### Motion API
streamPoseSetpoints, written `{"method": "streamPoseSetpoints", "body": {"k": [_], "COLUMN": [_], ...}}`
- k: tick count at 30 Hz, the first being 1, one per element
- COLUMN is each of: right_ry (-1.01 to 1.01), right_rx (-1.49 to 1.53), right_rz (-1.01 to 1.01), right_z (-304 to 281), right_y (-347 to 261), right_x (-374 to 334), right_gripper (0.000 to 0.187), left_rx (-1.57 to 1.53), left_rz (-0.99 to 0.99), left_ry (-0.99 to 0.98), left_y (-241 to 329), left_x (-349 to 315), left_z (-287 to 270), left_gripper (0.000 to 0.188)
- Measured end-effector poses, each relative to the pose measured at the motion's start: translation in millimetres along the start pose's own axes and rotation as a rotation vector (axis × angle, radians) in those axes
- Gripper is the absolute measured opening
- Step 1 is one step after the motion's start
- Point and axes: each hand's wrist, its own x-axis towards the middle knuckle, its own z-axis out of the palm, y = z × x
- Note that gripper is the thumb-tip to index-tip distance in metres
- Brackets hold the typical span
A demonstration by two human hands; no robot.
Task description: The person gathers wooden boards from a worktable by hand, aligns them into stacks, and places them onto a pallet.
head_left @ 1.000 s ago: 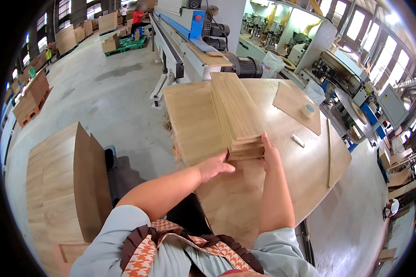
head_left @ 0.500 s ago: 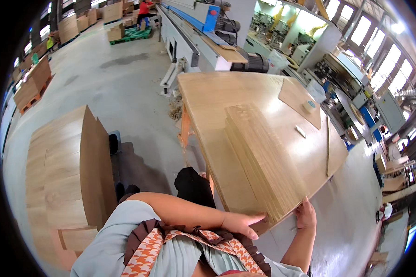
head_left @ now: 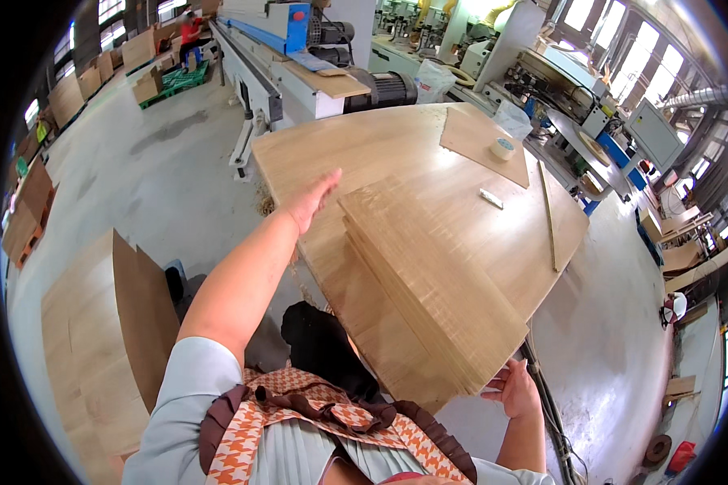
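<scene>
A stack of long wood-grain boards (head_left: 441, 279) lies on the light wooden table (head_left: 299, 149), its layers slightly out of line along the left side. My left hand (head_left: 311, 204) is stretched out over the table's left edge, just off the far left corner of the stack, with its fingers straight and nothing in them. By the near right end of the boards is my right hand (head_left: 516, 390), palm up with fingers apart. Its fingertips are close to the near edge of the stack; whether they touch it I cannot tell.
A thin panel (head_left: 469, 141) with a roll of tape (head_left: 502, 149) on it lies at the table's far side. Nearby are a small white object (head_left: 491, 199) and a narrow strip (head_left: 548, 214). Large boards (head_left: 85, 323) stand at left; machinery (head_left: 323, 73) stands beyond, cables (head_left: 546, 404) at right.
My left hand has swung from the near end of the stack out to its far left corner. The right hand has opened a little at the near end. The whole view has shifted.
</scene>
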Motion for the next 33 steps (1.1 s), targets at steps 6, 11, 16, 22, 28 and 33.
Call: {"method": "streamPoseSetpoints", "body": {"k": [6,11,16,22,28,33], "right_ry": [0.039,0.002,-0.019,0.176,0.242,0.153], "right_rx": [-0.067,-0.045,0.228,0.408,0.432,0.34], "right_rz": [0.02,0.032,-0.163,-0.116,-0.181,-0.375], "right_z": [1.5,0.0,-16.2,-44.1,-40.9,-30.5], "right_y": [-2.4,-9.8,-6.6,-4.9,-4.2,-17.6], "right_x": [-5.1,1.6,-0.8,-5.2,4.0,11.1], "right_gripper": [0.075,0.084,0.086,0.061,0.052,0.06], "left_rx": [-0.252,-0.206,-0.055,-0.375,-0.208,-0.306], "left_rz": [-0.242,-0.223,-0.299,-0.432,-0.41,-0.429], "left_ry": [-0.423,-0.435,-0.532,-0.619,-0.531,-0.55], "left_y": [-16.8,-16.2,-21.0,-34.8,-22.5,-23.0], "left_x": [15.4,-0.8,-55.4,-101.3,-109.7,-108.4], "left_z": [17.7,13.7,25.9,11.4,32.1,28.3], "left_gripper": [0.062,0.06,0.056,0.063,0.058,0.06]}}
